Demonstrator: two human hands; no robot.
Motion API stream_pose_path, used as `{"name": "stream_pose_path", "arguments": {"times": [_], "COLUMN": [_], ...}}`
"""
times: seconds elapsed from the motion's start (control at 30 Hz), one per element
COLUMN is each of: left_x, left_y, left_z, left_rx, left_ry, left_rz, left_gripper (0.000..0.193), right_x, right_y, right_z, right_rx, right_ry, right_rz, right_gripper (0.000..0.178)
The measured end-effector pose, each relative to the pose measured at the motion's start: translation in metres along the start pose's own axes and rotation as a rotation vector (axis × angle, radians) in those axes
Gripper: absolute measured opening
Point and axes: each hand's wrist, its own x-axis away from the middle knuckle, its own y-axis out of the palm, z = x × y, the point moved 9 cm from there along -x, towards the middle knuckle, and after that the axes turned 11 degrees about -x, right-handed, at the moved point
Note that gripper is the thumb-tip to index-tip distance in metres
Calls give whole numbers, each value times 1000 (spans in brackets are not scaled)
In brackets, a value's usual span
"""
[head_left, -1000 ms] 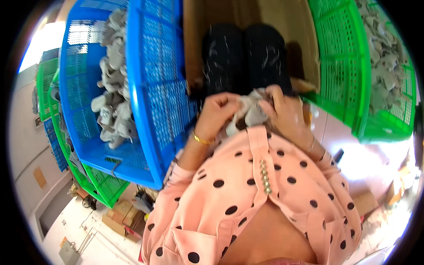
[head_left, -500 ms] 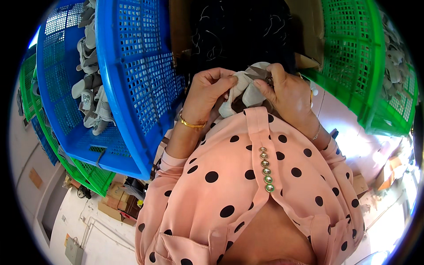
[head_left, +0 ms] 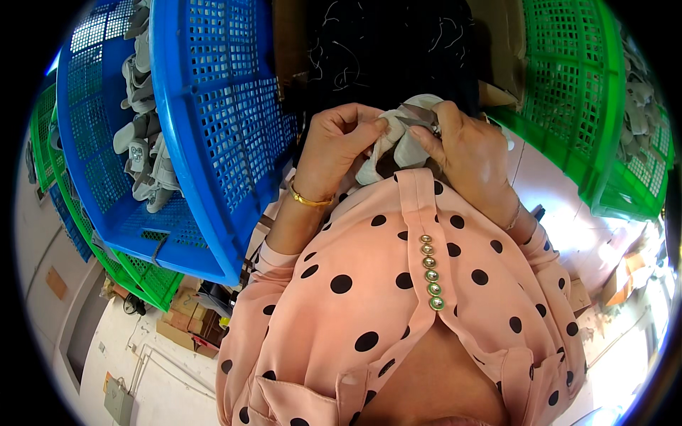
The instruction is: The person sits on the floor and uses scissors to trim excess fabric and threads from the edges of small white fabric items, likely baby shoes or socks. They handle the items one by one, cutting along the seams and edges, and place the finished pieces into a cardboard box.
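A pale grey-white shoe upper [head_left: 408, 153] is held up in front of my chest, its opening turned partly toward me. My left hand [head_left: 330, 149] pinches its left edge between thumb and fingers. On the other side, my right hand [head_left: 472, 149] is closed around a pair of thread snips [head_left: 420, 113]. Their metal blades lie against the top of the upper, pointing left; the handles are hidden in my palm. Whether a thread is between the blades is too small to tell.
A blue plastic crate [head_left: 188, 177] with several grey shoe uppers [head_left: 145, 156] stands at my left. At my right is a green crate [head_left: 568, 92] holding more uppers [head_left: 639, 106]. Dark cloth [head_left: 391, 57] strewn with loose pale threads lies beyond my hands. Cardboard boxes [head_left: 192, 323] sit behind, lower left.
The shoe upper has tilted slightly between my hands, and my right hand with the snips has shifted a little to the right. My left hand keeps its pinch.
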Motion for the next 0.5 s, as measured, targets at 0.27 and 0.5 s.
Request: {"name": "stream_pose_path", "arguments": {"times": [0.27, 0.5], "left_x": [0, -1], "left_y": [0, 0], "left_z": [-1, -1], "left_rx": [-11, -1], "left_ry": [14, 47], "left_rz": [6, -4], "left_gripper": [14, 14], "right_x": [6, 8], "right_y": [1, 0], "right_z": [2, 3], "right_rx": [-43, -75], "right_ry": [74, 94], "right_rz": [22, 39], "right_gripper": [39, 39]}}
